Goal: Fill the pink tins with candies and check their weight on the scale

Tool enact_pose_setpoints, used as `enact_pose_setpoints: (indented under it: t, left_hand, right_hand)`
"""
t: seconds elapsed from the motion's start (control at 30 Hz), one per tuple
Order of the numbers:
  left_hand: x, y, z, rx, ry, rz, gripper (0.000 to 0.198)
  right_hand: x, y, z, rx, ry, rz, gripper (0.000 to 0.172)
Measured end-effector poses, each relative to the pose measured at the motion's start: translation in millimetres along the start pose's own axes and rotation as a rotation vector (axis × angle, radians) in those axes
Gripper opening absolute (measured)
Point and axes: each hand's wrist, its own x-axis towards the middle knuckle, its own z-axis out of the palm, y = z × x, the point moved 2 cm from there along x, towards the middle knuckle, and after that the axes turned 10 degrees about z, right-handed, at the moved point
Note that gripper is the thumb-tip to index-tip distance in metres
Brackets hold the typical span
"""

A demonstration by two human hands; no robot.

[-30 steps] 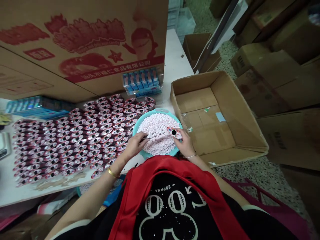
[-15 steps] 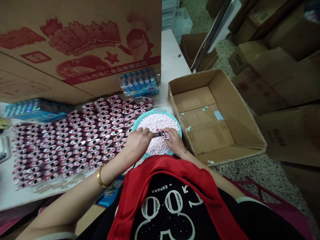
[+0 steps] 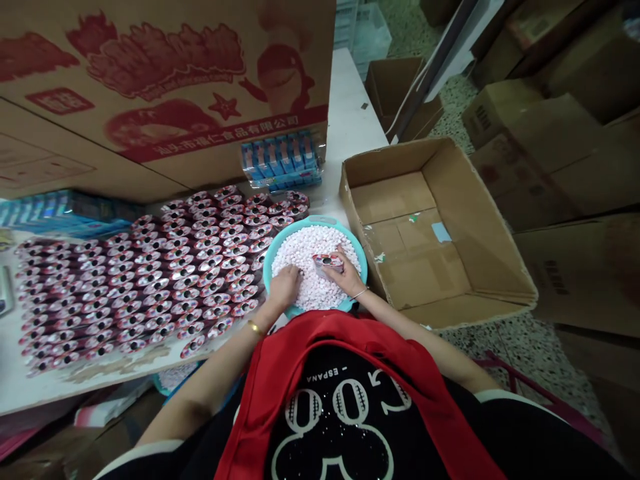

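A teal basin (image 3: 271,255) full of small white and pink candies (image 3: 310,244) sits at the table's front edge. My right hand (image 3: 345,275) holds a small red and white container (image 3: 327,262) with a dark round hole over the candies. My left hand (image 3: 284,287) rests in the candies at the basin's left side, fingers curled down among them; whether it grips anything is hidden. A gold bangle sits on my left wrist, a thin bracelet on my right.
Several rows of filled red and white containers (image 3: 150,273) cover the white table (image 3: 345,120) to the left. A large printed carton (image 3: 165,87) and blue packets (image 3: 283,160) stand behind. An open cardboard box (image 3: 480,247) lies to the right; more cartons line the floor.
My left hand moved from beside the container down into the candies at the basin's left. My right hand kept the container, now tilted over the pile.
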Motion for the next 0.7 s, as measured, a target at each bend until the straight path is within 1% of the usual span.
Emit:
enact_pose_setpoints:
  t: [0.03, 0.1, 0.2, 0.3, 0.37, 0.5, 0.6, 0.67, 0.7]
  left_hand:
    - [7, 3, 7.4, -0.015, 0.013, 0.002, 0.018]
    - [15, 5, 16.0, -0.057, 0.045, 0.011, 0.019]
    - [17, 0, 19.6, -0.127, 0.088, 0.052, 0.018]
    - [12, -6, 19.1, -0.189, 0.124, 0.096, 0.021]
    - [8, -8, 17.3, -0.221, 0.142, 0.119, 0.024]
    - [-1, -12, 6.4, -0.266, 0.158, 0.166, 0.030]
    - [-10, -15, -12.4, -0.307, 0.230, 0.247, 0.029]
    - [-17, -17, -28.5, -0.309, 0.273, 0.300, 0.029]
    - [-21, -17, -37.0, -0.296, 0.276, 0.315, 0.029]
  right_hand:
    - [0, -1, 2, 0.023, -0.029, 0.025, 0.042]
    - [0, -3, 5, 0.075, -0.111, 0.087, 0.042]
    - [-1, -10, 3, 0.171, -0.211, 0.174, 0.043]
    - [-6, -20, -5, 0.238, -0.225, 0.164, 0.044]
    - [-12, -27, -14, 0.251, -0.179, 0.119, 0.045]
    - [-25, -32, -33, 0.204, 0.012, 0.062, 0.047]
    - [-31, -32, -43, 0.093, 0.127, -0.012, 0.045]
    - [-33, -30, -46, -0.022, 0.174, -0.078, 0.042]
    - [-33, -30, -46, -0.080, 0.185, -0.111, 0.041]
